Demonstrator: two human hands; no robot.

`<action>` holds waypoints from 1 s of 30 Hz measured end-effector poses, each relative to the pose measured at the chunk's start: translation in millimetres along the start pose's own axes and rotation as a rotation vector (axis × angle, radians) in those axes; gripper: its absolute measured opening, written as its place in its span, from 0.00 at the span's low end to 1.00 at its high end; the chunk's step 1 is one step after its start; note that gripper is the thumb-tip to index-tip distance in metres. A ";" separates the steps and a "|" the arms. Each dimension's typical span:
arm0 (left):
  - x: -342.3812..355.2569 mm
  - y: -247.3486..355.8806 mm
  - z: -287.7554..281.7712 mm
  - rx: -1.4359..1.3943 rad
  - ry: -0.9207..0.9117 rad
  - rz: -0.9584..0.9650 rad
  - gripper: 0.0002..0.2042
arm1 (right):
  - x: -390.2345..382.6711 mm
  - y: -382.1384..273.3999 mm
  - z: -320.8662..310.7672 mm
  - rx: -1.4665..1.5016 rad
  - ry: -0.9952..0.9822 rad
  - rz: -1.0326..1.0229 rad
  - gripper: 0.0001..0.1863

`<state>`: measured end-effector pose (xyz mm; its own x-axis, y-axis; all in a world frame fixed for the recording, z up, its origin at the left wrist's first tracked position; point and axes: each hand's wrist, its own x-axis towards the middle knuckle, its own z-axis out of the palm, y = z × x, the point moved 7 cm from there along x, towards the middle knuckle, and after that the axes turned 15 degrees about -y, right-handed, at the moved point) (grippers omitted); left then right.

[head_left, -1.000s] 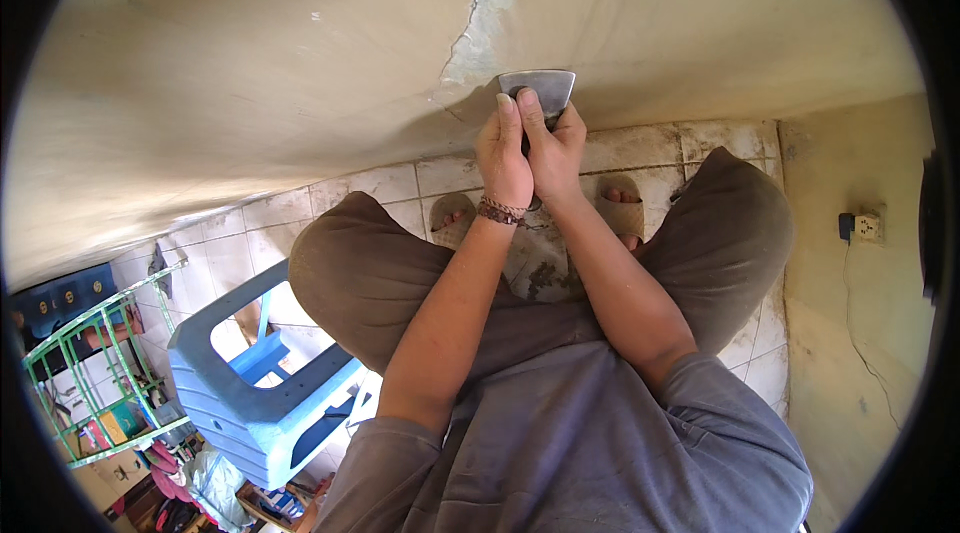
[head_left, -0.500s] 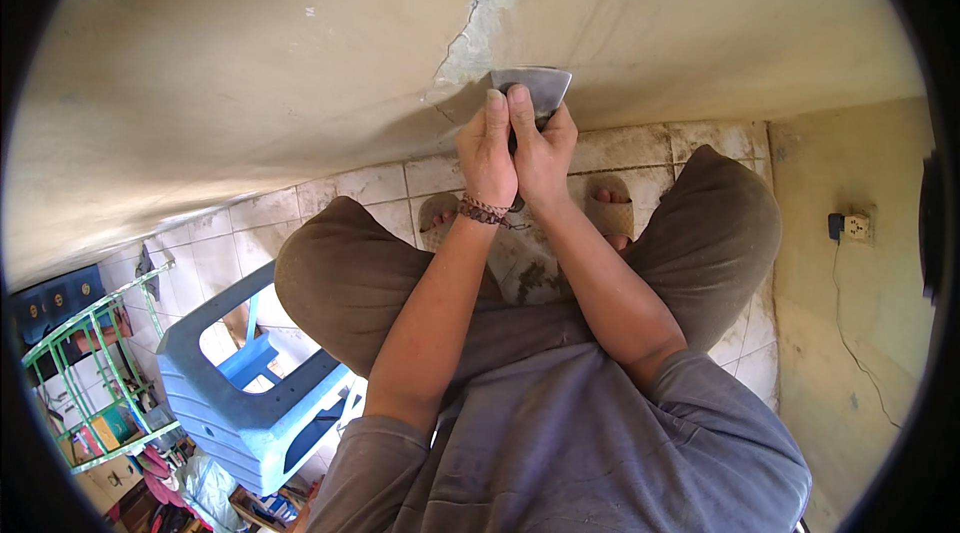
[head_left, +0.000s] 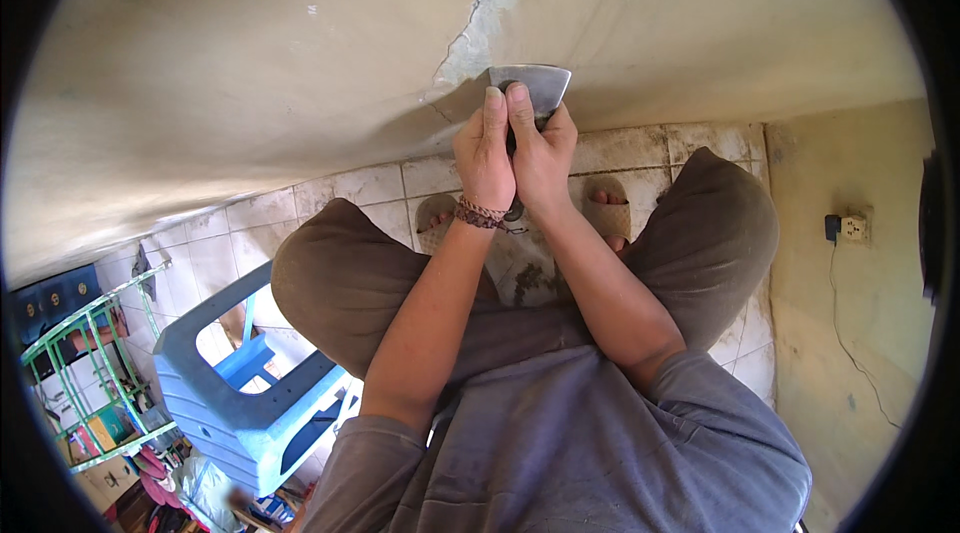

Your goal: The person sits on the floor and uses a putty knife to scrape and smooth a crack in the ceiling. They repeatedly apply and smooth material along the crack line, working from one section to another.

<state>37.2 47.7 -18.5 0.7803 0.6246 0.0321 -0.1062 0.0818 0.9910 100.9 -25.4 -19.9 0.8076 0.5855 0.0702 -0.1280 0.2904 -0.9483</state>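
Between my two hands is a scraper (head_left: pixel 541 85) with a wide grey metal blade and a dark handle. My left hand (head_left: pixel 485 161) is closed round the handle, thumb laid along the base of the blade. Pressed against it, my right hand (head_left: pixel 544 158) also wraps the handle, its thumb beside the other. The blade points away from me, toward the beige wall (head_left: pixel 300 63); whether its edge touches the wall I cannot tell. Just beyond and left of the blade runs a pale, chipped patch (head_left: pixel 483 23) with a dark crack along its side.
A blue plastic stool (head_left: pixel 215 403) lies on its side at my left. Beyond it stand a green metal rack (head_left: pixel 95 373) and assorted clutter. White floor tiles (head_left: pixel 265 218) meet the wall's foot. At right, a socket (head_left: pixel 853 228) holds a black plug with a hanging cord.
Almost nothing differs. Both hands and the scraper stay at nearly the same spot, and the view has shifted very slightly.
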 end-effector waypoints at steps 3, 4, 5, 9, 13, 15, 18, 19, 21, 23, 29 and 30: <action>1.1 4.7 0.2 0.040 -0.003 0.020 0.25 | 2.1 -2.4 1.7 0.024 -0.001 0.000 0.13; -0.7 3.8 0.6 0.040 -0.009 0.021 0.25 | 0.0 -1.8 1.6 0.039 0.001 0.010 0.13; 0.3 5.0 -0.4 0.054 -0.012 0.024 0.25 | 1.3 -2.5 2.6 0.029 -0.006 0.011 0.13; -0.9 1.8 0.1 0.058 0.004 0.021 0.24 | 0.3 7.2 -1.7 0.041 -0.017 0.022 0.13; 0.4 4.9 1.9 -0.011 0.014 0.027 0.24 | -3.0 2.7 1.0 0.063 0.017 0.078 0.13; -0.7 5.6 0.2 0.007 0.024 0.028 0.22 | -2.4 4.0 0.8 0.072 -0.017 0.073 0.12; -1.8 -13.6 -6.7 0.018 0.061 0.033 0.19 | -5.5 17.9 1.2 0.157 -0.100 0.056 0.13; -0.8 -20.0 -6.7 0.021 0.066 0.032 0.17 | -8.0 24.8 -2.2 0.198 -0.122 0.046 0.14; -1.8 -8.1 -4.0 0.086 0.081 0.054 0.16 | -16.6 46.3 -4.9 0.477 -0.145 0.227 0.16; -4.3 -7.0 -6.0 0.130 0.078 0.020 0.16 | -28.2 56.2 -6.9 0.542 -0.246 0.342 0.20; -3.8 7.5 -4.1 0.084 0.034 0.098 0.19 | -50.2 53.3 -7.0 0.206 -0.272 0.286 0.20; -3.7 3.9 -3.9 0.118 -0.019 0.068 0.19 | -50.7 53.1 -10.2 0.177 -0.261 0.284 0.21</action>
<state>31.5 48.7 -15.3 0.7855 0.6106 0.1008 -0.0870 -0.0524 0.9948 59.0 -47.3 -77.0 0.5563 0.8263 -0.0885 -0.4399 0.2024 -0.8749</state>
